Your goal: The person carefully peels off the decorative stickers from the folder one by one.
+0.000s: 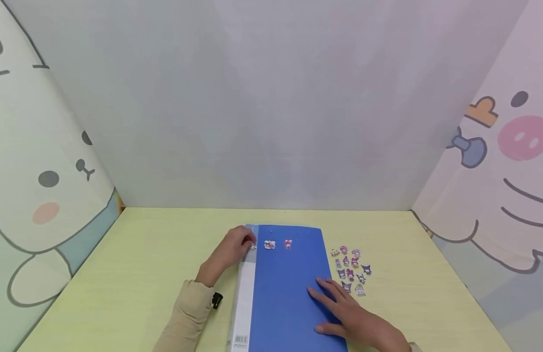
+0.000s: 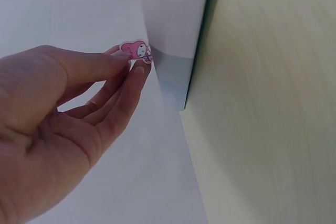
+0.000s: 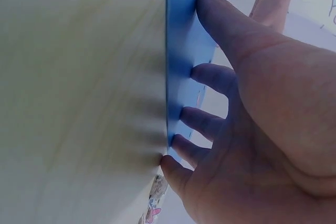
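A blue folder [image 1: 289, 288] with a pale spine strip [image 1: 243, 303] lies on the table. At the strip's far end my left hand [image 1: 232, 247] pinches a small pink cartoon sticker [image 2: 136, 51] between thumb and fingers, close against the folder's edge in the left wrist view. Two stickers, a white one [image 1: 269, 245] and a pink one [image 1: 288, 244], sit on the cover near its far edge. My right hand [image 1: 348, 315] rests on the folder's right side with fingers spread, fingertips touching the cover; the little finger [image 3: 176, 174] reaches its edge.
Several loose cartoon stickers [image 1: 350, 275] lie on the table [image 1: 430, 293] right of the folder. A small black object [image 1: 216, 300] is beside my left wrist. A grey-white curtain [image 1: 262, 107] hangs behind the table, with cartoon-printed cloth [image 1: 509, 205] at the sides.
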The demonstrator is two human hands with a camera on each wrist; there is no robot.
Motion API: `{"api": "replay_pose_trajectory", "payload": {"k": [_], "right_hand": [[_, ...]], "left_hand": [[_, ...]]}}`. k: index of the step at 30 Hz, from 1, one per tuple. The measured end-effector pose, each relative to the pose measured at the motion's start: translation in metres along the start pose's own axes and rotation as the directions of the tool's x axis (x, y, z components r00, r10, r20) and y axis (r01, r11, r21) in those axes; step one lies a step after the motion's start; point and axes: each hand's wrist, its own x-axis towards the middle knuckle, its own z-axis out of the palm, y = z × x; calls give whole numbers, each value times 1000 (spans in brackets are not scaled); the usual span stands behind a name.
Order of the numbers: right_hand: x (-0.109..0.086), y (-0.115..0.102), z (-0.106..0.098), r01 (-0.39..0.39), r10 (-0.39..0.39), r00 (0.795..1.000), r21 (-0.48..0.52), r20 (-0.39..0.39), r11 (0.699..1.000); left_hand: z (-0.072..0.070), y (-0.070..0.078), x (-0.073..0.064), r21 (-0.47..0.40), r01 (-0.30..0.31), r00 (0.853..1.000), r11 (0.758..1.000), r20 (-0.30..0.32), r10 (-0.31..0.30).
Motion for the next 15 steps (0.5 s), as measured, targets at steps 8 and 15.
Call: {"api": "replay_pose_trajectory", "payload": {"k": [8, 15], "right_hand": [[1, 1, 0, 26, -26, 1000, -12, -17, 1000], [1, 4, 2, 37, -37, 999, -9, -26, 999]], "left_hand": [[-1, 0, 2, -15, 24, 1000, 1000, 19, -23], [-2, -1, 2, -16, 5, 1000, 1000, 29, -4]]}}
